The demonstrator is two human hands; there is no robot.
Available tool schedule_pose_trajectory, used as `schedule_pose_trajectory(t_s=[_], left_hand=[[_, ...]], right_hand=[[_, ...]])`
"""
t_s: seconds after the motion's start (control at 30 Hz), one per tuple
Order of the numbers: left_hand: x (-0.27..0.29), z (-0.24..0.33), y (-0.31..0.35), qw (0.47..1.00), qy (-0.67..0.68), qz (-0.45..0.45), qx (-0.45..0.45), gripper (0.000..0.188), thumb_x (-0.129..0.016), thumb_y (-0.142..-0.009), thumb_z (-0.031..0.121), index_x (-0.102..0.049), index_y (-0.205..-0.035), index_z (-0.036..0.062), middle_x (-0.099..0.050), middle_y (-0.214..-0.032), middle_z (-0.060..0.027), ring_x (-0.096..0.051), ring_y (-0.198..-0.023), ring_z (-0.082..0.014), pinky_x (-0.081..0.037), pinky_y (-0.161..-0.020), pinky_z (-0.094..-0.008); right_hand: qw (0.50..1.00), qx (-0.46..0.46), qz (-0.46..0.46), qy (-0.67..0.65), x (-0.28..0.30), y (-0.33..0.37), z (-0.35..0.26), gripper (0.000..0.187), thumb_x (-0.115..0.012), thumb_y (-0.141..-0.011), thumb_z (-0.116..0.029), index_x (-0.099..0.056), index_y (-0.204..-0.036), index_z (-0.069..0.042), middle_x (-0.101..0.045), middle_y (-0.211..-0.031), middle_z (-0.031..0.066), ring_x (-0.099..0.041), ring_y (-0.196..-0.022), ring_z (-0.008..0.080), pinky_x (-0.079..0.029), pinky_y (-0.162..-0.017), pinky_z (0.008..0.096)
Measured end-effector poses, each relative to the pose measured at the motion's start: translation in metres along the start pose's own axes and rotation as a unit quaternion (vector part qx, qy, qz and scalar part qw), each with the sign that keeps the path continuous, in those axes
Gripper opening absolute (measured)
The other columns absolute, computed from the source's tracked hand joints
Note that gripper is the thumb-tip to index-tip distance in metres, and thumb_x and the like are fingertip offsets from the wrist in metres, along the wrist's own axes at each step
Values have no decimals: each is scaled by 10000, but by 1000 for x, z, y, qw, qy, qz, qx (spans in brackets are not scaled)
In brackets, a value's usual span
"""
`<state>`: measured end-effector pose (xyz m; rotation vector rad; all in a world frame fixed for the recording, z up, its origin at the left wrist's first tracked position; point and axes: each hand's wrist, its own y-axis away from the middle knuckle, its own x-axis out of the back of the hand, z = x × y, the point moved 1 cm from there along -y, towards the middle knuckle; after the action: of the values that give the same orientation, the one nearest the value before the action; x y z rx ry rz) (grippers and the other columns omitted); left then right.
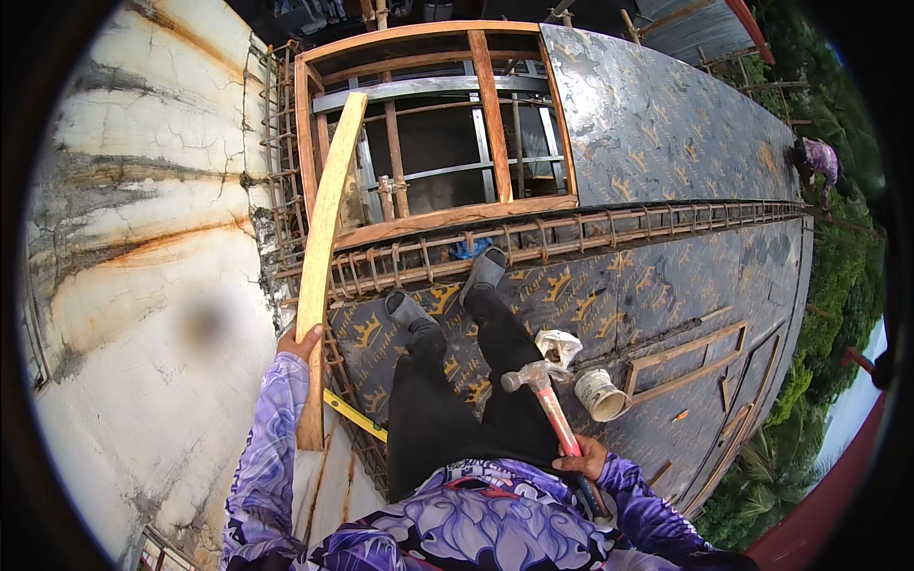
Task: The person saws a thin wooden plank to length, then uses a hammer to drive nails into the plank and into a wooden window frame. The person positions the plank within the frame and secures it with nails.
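My left hand [300, 344] is closed around the lower part of a long pale wooden plank [328, 219], which stands upright beside the stained wall. The plank's upper end reaches over the corner of a framed opening. In my right hand [583, 459] is a claw hammer [552, 404], gripped low on its red handle. Its metal head points up and left, in front of my right thigh. A yellow spirit level [355, 416] lies left of my legs, below the plank. Right of the hammer are a dirty white bucket [602, 395] and a white plastic bag [559, 350].
A rebar cage [590, 228] runs across past my feet. Beyond it is a deep opening inside a wooden frame [490, 114]. Dark printed panels [657, 124] extend right, with a small timber frame [690, 360] lying on them. A person [819, 164] bends at the far right edge.
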<state>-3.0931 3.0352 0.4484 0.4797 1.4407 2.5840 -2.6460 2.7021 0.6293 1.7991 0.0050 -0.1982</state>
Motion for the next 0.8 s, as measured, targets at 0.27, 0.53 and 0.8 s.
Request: schedule_pose_trajectory(t_s=[0.27, 0.53, 0.8], left_hand=[[-85, 118, -55, 999, -28, 0, -43, 758, -858, -700, 386, -517, -1147, -123, -632, -812, -221, -660, -597, -331, -579, -465, -449], [-186, 191, -118, 996, -48, 50, -47, 761, -851, -688, 379, -536, -1149, -138, -639, -876, -224, -659, -603, -323, -586, -501, -420], [-242, 182, -211, 994, -67, 25, -78, 733, -830, -732, 361, -510, -1191, -112, -623, -896, -232, -665, -671, -338, -608, -492, -422]], right_hand=[[972, -30, -97, -211, -3, -28, 7, 246, -740, -828, -24, -515, -913, -74, -555, -705, 10, -570, -591, 126, -464, -559, 275], [970, 18, -120, -212, 54, -68, -26, 242, -748, -831, -50, -514, -888, -65, -551, -694, 16, -556, -578, 122, -462, -547, 271], [976, 146, 15, -159, 144, -143, -86, 248, -751, -832, -85, -514, -899, -58, -542, -693, 14, -552, -564, 121, -472, -535, 280]])
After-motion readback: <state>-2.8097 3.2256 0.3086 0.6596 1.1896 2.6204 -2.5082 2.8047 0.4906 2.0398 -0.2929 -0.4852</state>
